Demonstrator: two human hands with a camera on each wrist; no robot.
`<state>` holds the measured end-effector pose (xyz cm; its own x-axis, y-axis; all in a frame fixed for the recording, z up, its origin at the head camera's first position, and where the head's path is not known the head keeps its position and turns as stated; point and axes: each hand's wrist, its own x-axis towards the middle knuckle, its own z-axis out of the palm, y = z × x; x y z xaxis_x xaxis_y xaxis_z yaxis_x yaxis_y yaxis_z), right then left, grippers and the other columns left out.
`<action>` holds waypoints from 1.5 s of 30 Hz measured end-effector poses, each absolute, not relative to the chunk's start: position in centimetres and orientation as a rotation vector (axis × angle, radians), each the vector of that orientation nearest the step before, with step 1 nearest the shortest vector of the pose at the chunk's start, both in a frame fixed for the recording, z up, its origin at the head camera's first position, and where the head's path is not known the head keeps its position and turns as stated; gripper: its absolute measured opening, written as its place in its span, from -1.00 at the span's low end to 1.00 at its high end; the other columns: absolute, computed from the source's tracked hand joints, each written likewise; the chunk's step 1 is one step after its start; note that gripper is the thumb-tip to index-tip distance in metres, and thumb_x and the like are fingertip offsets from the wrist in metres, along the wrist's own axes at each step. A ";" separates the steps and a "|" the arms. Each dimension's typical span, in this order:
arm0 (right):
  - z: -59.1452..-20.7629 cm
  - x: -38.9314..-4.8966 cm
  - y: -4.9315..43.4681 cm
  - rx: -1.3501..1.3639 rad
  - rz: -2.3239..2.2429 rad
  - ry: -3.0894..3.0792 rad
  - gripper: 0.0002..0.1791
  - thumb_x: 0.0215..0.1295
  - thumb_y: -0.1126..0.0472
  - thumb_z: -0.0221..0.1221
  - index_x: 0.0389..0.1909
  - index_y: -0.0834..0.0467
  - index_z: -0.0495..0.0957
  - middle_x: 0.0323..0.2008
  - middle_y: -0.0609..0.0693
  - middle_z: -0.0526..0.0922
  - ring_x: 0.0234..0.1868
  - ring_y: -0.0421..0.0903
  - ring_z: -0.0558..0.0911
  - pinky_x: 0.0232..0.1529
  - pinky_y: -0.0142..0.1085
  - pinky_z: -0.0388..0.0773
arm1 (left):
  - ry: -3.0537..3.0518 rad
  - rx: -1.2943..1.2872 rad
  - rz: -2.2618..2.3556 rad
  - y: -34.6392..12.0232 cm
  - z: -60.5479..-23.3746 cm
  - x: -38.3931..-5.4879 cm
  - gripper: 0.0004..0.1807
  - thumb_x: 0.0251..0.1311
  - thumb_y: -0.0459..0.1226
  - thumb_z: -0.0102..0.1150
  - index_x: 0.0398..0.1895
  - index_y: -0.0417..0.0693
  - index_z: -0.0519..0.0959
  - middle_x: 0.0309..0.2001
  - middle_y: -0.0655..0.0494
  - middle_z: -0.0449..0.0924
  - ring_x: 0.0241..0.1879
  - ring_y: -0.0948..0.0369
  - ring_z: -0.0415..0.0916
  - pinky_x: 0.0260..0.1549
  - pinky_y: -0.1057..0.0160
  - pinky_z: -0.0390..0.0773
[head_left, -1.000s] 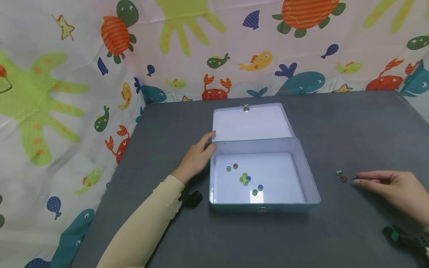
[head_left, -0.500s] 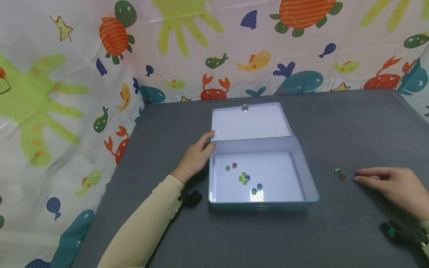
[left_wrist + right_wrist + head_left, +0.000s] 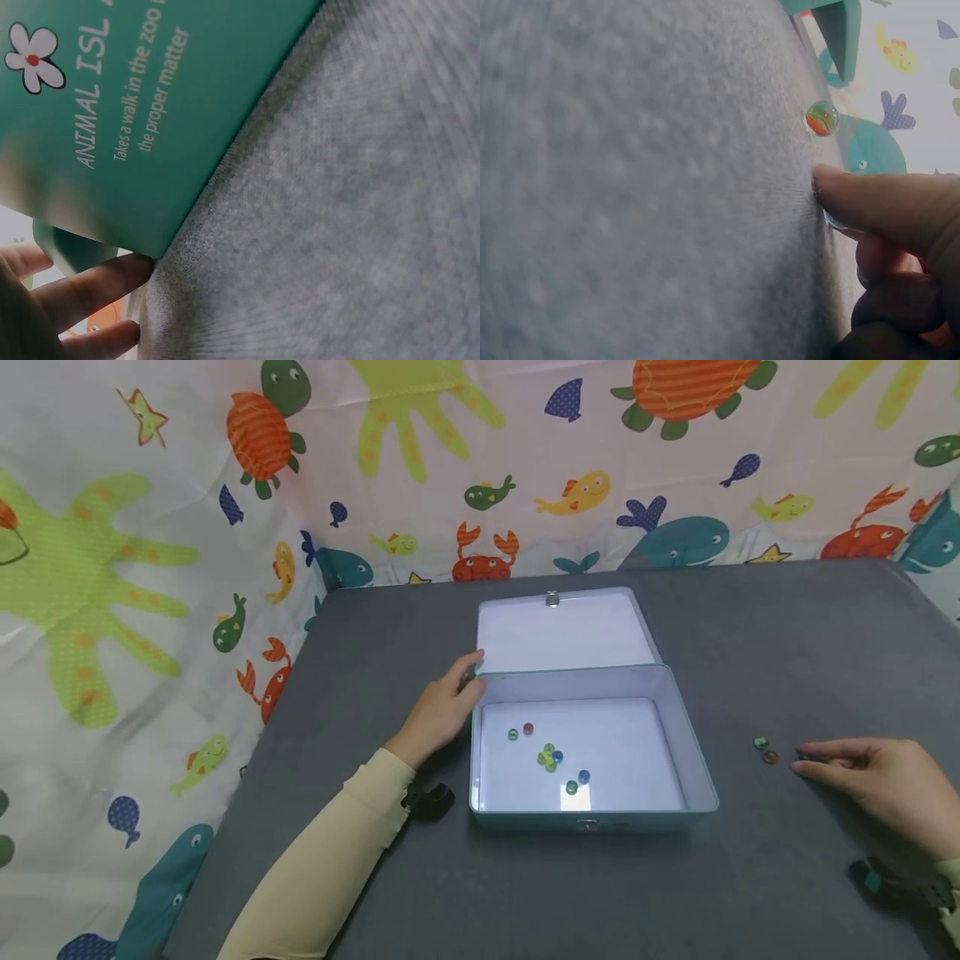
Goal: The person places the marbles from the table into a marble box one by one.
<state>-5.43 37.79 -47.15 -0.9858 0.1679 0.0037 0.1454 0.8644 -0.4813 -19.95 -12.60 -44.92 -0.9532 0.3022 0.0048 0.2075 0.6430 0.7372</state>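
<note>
My left hand (image 3: 438, 710) rests at the back left corner of an open tin box (image 3: 592, 822), fingers extended and touching it by the hinge. In the left wrist view the box's green side (image 3: 142, 172) carries white lettering and a flower. My right hand (image 3: 885, 781) is low over the table at the right, pinching a small glass marble (image 3: 835, 220) mostly hidden behind the thumb. Just beyond its fingertips lie a green marble (image 3: 761, 742) and an amber marble (image 3: 770, 757). Inside the box are several marbles, among them a red marble (image 3: 528, 728) and a blue marble (image 3: 583, 776).
The box's white lid (image 3: 566, 631) is folded back on the grey table (image 3: 750, 643). A white cloth (image 3: 435, 518) printed with sea animals hangs behind and along the left side. Each wrist wears a black camera strap.
</note>
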 end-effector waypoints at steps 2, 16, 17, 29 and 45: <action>-47.1 -5.4 37.8 -0.271 0.771 -2.982 -0.54 0.37 0.09 0.39 -0.01 0.45 0.72 -0.64 -0.09 0.66 -0.60 -0.21 0.38 -0.59 -0.27 0.26 | 2.738 0.423 1.210 -12.6 -44.9 -19.9 -0.35 0.51 0.14 -0.18 0.63 0.35 0.24 0.32 -0.10 0.57 -0.01 0.02 0.52 -0.04 -0.03 0.49; -46.9 -5.8 37.9 -0.265 0.845 -2.940 -0.49 0.34 -0.02 0.42 -0.04 0.40 0.75 -0.44 0.13 0.80 -0.56 -0.32 0.53 -0.57 -0.34 0.44 | 2.746 0.424 1.204 -12.5 -45.0 -20.0 -0.34 0.50 0.17 -0.19 0.62 0.34 0.26 0.33 -0.11 0.57 0.08 0.02 0.57 0.07 -0.10 0.54; -46.8 -5.8 37.9 -0.267 0.841 -2.936 -0.48 0.33 -0.04 0.43 -0.04 0.39 0.76 -0.40 0.18 0.81 -0.55 -0.37 0.53 -0.56 -0.35 0.45 | 2.744 0.424 1.209 -12.5 -45.0 -20.0 -0.34 0.50 0.16 -0.19 0.62 0.34 0.26 0.33 -0.11 0.57 0.07 0.01 0.57 0.07 -0.11 0.53; -43.6 -7.5 35.9 -0.236 0.921 -2.939 -0.44 0.33 -0.12 0.42 0.02 0.32 0.76 -0.10 0.30 0.79 -0.38 -0.42 0.45 -0.48 -0.38 0.44 | 2.724 0.428 1.225 -12.6 -44.8 -19.7 -0.33 0.50 0.15 -0.17 0.63 0.33 0.24 0.36 -0.10 0.55 0.14 0.02 0.57 0.13 -0.12 0.52; -39.1 -9.5 29.2 0.024 1.164 -2.928 -0.48 0.33 -0.13 0.41 0.12 0.18 0.75 -0.09 0.17 0.77 -0.46 0.02 0.51 -0.61 -0.22 0.45 | 2.725 0.422 1.218 -12.7 -45.0 -19.9 -0.32 0.49 0.17 -0.18 0.63 0.33 0.25 0.35 -0.09 0.56 0.09 0.03 0.56 0.06 -0.08 0.53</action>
